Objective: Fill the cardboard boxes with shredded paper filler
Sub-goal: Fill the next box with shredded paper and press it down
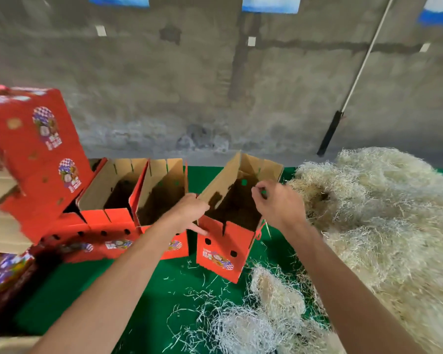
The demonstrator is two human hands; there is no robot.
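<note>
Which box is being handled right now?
On the green table, left of the big shredded paper pile, stand open red boxes. It is the rightmost box, apart from the two joined ones, tilted, with the left hand and right hand on its rim.

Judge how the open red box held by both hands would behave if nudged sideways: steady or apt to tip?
Probably tippy: the red box is tall on a narrow base and already sits tilted. It looks empty inside, so likely light and easy to shove on the green table. Its thin cardboard flaps would likely flex under the left hand and right hand.
</note>
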